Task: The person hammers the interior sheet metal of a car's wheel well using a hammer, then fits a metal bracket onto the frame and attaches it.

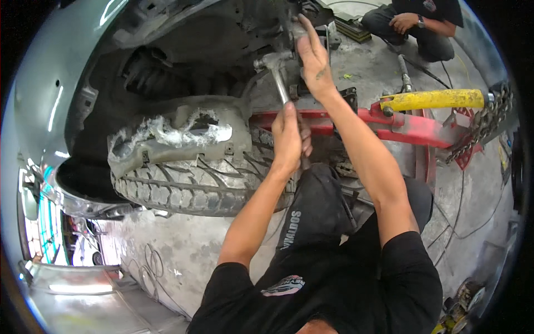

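My left hand (288,138) is closed around the handle of a hammer (279,78). The metal hammer head is up beside the bare metal edge at the front of a car's open wheel well. Just right of the head, my right hand (317,64) lies against that metal part (296,36) with its fingers stretched upward and thumb apart. Whether anything sits under the right palm is hidden. Below the wheel well, left of my left forearm, lies a tyre (200,192) with a torn grey panel (186,139) above it, its broken edges whitish.
A red metal pulling arm (384,127) with a yellow ram (434,99) and a chain (483,131) extends to the right. Another person (414,25) crouches at the upper right. Hoses and cables (153,267) trail over the concrete floor. The car's pale fender (50,83) curves along the left.
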Demonstrator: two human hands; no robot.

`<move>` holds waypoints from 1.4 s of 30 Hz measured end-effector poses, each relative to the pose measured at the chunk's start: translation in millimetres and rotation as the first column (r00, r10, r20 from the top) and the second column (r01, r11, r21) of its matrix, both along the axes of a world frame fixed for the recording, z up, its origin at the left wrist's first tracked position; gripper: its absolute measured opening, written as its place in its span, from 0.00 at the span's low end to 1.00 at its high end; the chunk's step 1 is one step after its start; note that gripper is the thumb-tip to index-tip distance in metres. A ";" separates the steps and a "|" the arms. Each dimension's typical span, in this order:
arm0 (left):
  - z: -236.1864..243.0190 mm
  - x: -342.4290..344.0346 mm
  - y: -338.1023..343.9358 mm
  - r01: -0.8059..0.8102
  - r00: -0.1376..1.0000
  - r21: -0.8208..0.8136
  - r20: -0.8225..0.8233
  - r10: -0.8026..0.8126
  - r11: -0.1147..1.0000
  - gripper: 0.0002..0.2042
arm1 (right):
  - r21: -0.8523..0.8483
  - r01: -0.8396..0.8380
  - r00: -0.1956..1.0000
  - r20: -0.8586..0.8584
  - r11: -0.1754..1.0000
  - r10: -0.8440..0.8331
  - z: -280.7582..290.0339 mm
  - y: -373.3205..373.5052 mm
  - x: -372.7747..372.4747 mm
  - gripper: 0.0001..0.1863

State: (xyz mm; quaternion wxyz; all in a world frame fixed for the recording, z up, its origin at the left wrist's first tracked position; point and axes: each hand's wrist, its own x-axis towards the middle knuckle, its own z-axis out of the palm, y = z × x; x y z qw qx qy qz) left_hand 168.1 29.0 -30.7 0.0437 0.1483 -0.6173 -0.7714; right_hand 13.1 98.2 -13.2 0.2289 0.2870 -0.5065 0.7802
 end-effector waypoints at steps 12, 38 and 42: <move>-66.3 11.4 -4.2 -0.179 0.972 -0.822 -0.232 -0.030 0.541 0.13 | 0.118 -0.437 0.760 0.579 0.891 0.296 -128.4 -2.3 66.9 0.34; -67.1 -39.9 -8.9 -0.056 0.989 0.199 -0.120 0.081 0.978 0.21 | 0.172 0.025 0.764 0.632 0.985 -0.130 -109.5 99.1 50.1 0.21; -16.0 -68.9 -5.3 -0.180 0.916 0.226 -0.316 0.247 0.957 0.22 | 0.248 -0.030 0.427 0.879 0.968 -0.212 -235.4 88.9 52.0 0.11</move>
